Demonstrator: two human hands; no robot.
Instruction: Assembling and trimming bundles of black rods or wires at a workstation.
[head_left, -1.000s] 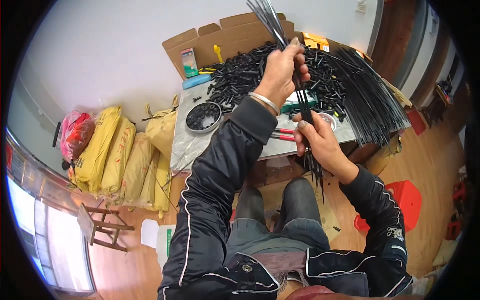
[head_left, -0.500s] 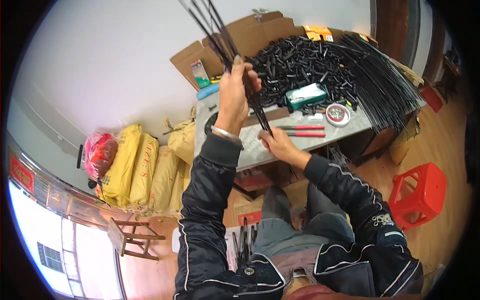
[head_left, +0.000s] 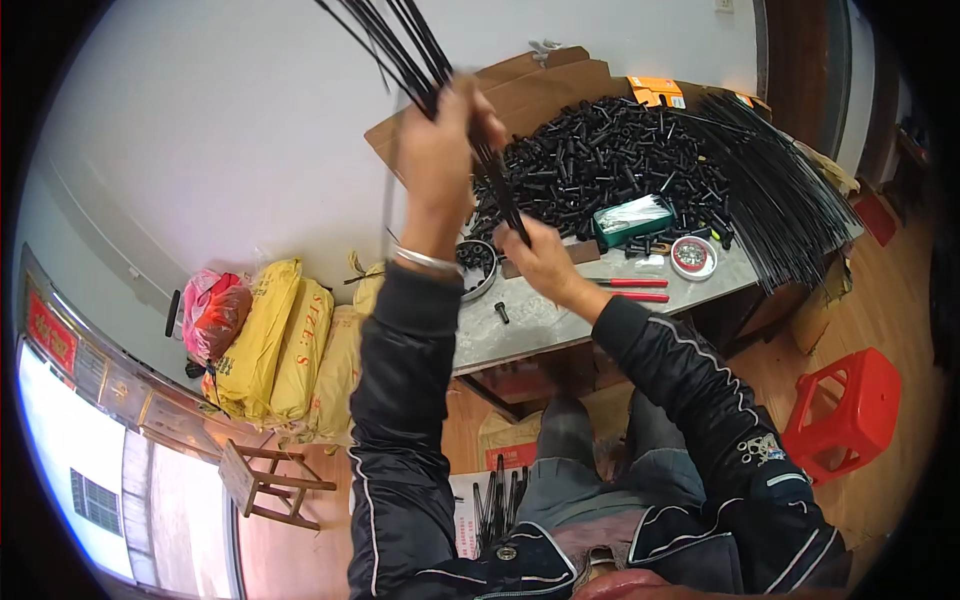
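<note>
A bundle of long thin black rods point(head_left: 505, 197) slants up to the left above the table, its upper ends fanned apart. My left hand point(head_left: 440, 150), slightly blurred, is closed around its middle. Lower down, my right hand point(head_left: 543, 262) has its fingers wrapped about the bundle's bottom end. Under my left wrist, a round dish point(head_left: 477, 268) of small black parts is partly covered by the arm. A short black bolt-like piece point(head_left: 501, 313) lies on the grey tabletop point(head_left: 560, 318). Red-handled pliers point(head_left: 638, 296) rest beside my right hand.
A heap of short black parts point(head_left: 610, 150) covers the table's back, against cardboard point(head_left: 540, 85). Long black rods point(head_left: 790, 200) lie at right. A green box point(head_left: 632, 222) and round white container point(head_left: 692, 258) sit in front. A red stool point(head_left: 845, 415) and yellow sacks point(head_left: 265, 345) flank the table.
Both hands have risen with the rod bundle, the left one up and leftward. The dish and the bolt-like piece show more fully. The whole view has shifted slightly.
</note>
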